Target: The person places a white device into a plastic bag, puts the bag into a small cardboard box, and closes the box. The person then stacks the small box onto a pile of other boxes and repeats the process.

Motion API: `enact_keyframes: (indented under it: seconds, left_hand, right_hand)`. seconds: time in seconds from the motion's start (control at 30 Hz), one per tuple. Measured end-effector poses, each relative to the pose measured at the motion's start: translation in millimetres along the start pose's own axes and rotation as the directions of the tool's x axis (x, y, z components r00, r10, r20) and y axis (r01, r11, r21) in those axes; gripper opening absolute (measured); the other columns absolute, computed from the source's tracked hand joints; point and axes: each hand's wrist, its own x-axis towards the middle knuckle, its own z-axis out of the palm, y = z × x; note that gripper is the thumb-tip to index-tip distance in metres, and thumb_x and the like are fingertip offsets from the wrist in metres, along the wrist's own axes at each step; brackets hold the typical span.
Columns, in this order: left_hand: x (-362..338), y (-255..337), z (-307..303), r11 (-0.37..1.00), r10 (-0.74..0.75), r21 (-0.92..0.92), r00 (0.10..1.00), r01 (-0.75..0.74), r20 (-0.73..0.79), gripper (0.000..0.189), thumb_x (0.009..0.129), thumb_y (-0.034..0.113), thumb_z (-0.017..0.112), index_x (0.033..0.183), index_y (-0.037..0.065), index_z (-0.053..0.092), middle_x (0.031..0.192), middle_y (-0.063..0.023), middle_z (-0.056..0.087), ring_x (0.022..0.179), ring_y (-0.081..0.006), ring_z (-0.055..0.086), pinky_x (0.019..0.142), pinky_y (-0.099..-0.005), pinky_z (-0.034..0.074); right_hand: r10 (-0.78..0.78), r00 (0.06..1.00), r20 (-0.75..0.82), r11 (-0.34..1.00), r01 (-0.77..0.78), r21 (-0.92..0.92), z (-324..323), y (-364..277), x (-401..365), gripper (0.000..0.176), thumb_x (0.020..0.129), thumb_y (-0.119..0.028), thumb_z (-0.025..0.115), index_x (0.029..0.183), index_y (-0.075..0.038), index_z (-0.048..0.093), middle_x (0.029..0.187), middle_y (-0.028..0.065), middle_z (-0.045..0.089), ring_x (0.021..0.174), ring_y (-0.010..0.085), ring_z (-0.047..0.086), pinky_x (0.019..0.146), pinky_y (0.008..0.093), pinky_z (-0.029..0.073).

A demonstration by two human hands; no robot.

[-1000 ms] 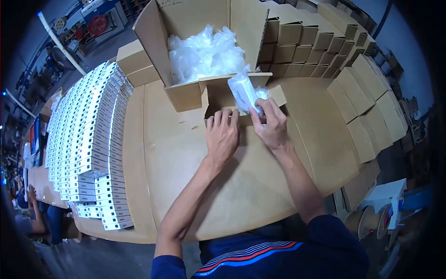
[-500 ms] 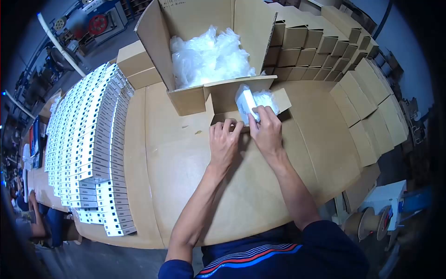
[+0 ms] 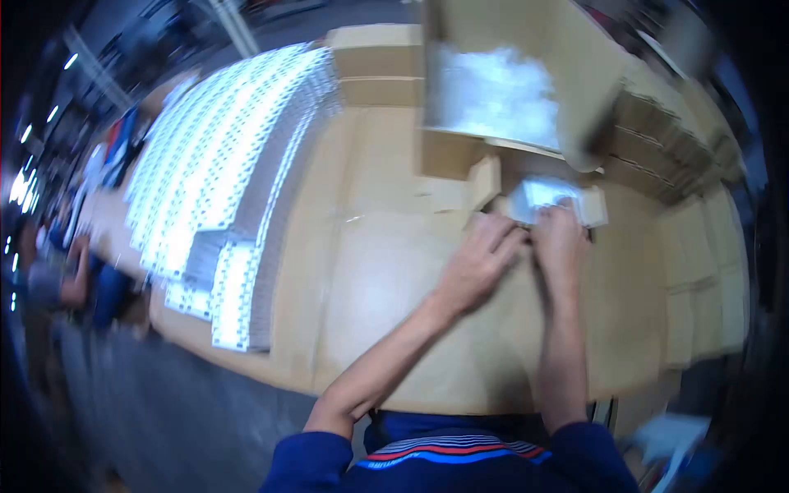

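Note:
A small open cardboard box (image 3: 486, 182) stands on the table with its flaps raised. Inside lies a white item in clear plastic wrap (image 3: 534, 195), blurred by motion. My left hand (image 3: 485, 256) has its fingers curled over the box's near left edge. Beside it, my right hand (image 3: 560, 242) reaches into the box with bent fingers closed on the wrapped white item; its fingertips are partly hidden. Right behind stands a large open carton (image 3: 452, 152) holding a heap of clear plastic wrapping (image 3: 497, 94).
Rows of stacked small white boxes (image 3: 222, 156) fill the table's left side. Folded brown cartons (image 3: 657, 140) are piled at the back right, with more cardboard (image 3: 699, 271) along the right edge. Another person (image 3: 70, 275) sits at far left.
The view has swung left, so everything sits further right and is blurred. The wrapped white item, tilted up before, now lies lower in the small box under my right hand.

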Motion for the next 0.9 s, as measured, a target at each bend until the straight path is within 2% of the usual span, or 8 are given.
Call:
enact_keyframes:
  seconds: [0.03,0.1,0.2,0.3,0.37,0.43,0.6,0.9]
  left_hand:
    - [-13,12,-13,0.997,-0.076,0.030,0.997,0.075,0.025,0.045,0.080,0.002,0.070,0.124,0.005,0.063,0.134,-0.0162,0.057,0.132,-0.0385,0.053,0.114,-0.0519,0.043]
    - [-41,32,-49,0.982,-0.165,0.092,0.986,0.165,-0.009,0.044,0.082,0.004,0.072,0.125,0.006,0.064,0.133,-0.0145,0.058,0.130,-0.0359,0.054,0.114,-0.0540,0.042]
    - [-93,57,-117,0.939,-0.282,0.141,0.936,0.315,-0.210,0.045,0.078,0.004,0.076,0.122,0.006,0.065,0.124,-0.0145,0.061,0.122,-0.0367,0.058,0.106,-0.0521,0.047]
    - [-153,76,-173,0.824,-0.352,0.248,0.804,0.509,-0.479,0.047,0.074,0.003,0.082,0.117,0.005,0.065,0.113,-0.0160,0.062,0.112,-0.0361,0.061,0.096,-0.0467,0.051]
    - [-193,84,-195,0.645,-0.440,0.244,0.613,0.724,-0.656,0.063,0.074,0.010,0.088,0.128,0.003,0.057,0.126,-0.0191,0.056,0.119,-0.0346,0.057,0.100,-0.0443,0.049]
    - [-219,83,-221,0.524,-0.412,0.252,0.501,0.814,-0.761,0.081,0.071,0.012,0.091,0.139,0.002,0.047,0.136,-0.0203,0.049,0.127,-0.0361,0.052,0.107,-0.0459,0.045]
    - [-254,52,-254,0.449,-0.451,0.160,0.377,0.879,-0.809,0.113,0.065,0.010,0.095,0.155,0.002,0.027,0.152,-0.0229,0.037,0.143,-0.0376,0.039,0.120,-0.0493,0.035]
    - [-269,32,-272,0.557,-0.595,-0.140,0.275,0.819,-0.755,0.109,0.070,0.004,0.092,0.157,0.002,0.026,0.153,-0.0250,0.041,0.141,-0.0368,0.046,0.115,-0.0482,0.043]
  right_hand:
    - [0.086,0.995,0.056,0.993,-0.090,0.077,-7,-3,-1,0.027,0.099,-0.026,0.061,0.108,-0.007,0.078,0.142,0.0184,0.058,0.112,0.0438,0.066,0.095,0.0551,0.053]
    - [-0.007,1.000,-0.015,1.000,0.007,0.024,2,5,-10,0.035,0.101,-0.028,0.060,0.124,-0.004,0.072,0.157,0.0201,0.045,0.130,0.0431,0.056,0.104,0.0526,0.049]
    - [-0.166,0.955,-0.247,0.943,0.227,0.242,5,-30,-33,0.045,0.099,-0.017,0.062,0.140,-0.002,0.055,0.150,0.0246,0.047,0.135,0.0438,0.050,0.108,0.0500,0.046]
    - [-0.330,0.944,-0.007,0.667,0.238,0.706,-7,-122,-89,0.046,0.094,-0.009,0.066,0.138,-0.002,0.054,0.146,0.0222,0.051,0.134,0.0433,0.050,0.109,0.0492,0.045]
    - [-0.687,0.719,-0.103,0.509,0.579,0.637,15,-161,-119,0.047,0.089,-0.007,0.068,0.134,-0.003,0.057,0.145,0.0207,0.053,0.136,0.0418,0.050,0.109,0.0486,0.044]
    - [-0.844,0.525,-0.112,0.308,0.645,0.699,26,-208,-150,0.049,0.087,-0.007,0.070,0.135,-0.006,0.058,0.145,0.0188,0.054,0.137,0.0397,0.049,0.110,0.0480,0.044]
    - [-0.965,0.210,-0.158,0.080,0.807,0.584,39,-288,-190,0.056,0.086,-0.011,0.071,0.140,-0.011,0.056,0.151,0.0136,0.049,0.141,0.0374,0.045,0.113,0.0498,0.039]
    - [-0.993,0.115,-0.031,0.090,0.893,0.441,51,-316,-190,0.070,0.077,-0.009,0.075,0.143,-0.022,0.054,0.156,0.0095,0.046,0.143,0.0391,0.042,0.114,0.0544,0.038]
